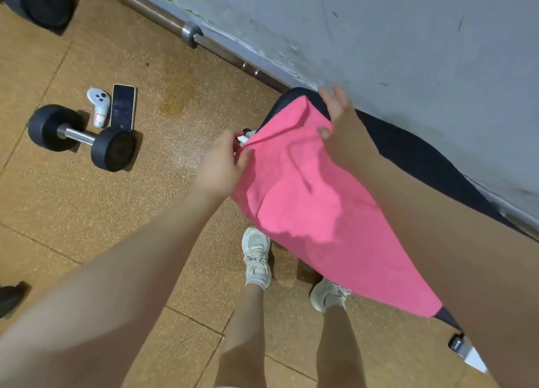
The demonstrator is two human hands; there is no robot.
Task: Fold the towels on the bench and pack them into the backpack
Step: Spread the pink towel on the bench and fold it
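Note:
A pink towel [315, 209] lies spread along the black padded bench [414, 154], covering most of its length and hanging over the near side. My left hand [221, 163] pinches the towel's left edge near a small white tag. My right hand [338, 125] rests flat on the towel's far corner by the wall, fingers spread. No backpack shows in view.
A grey wall [379, 37] runs right behind the bench, with a steel barbell [192, 34] along its base. On the cork floor to the left lie a dumbbell [81, 138], a phone [124, 107] and a white controller [99, 106]. My shoes [256, 256] stand beside the bench.

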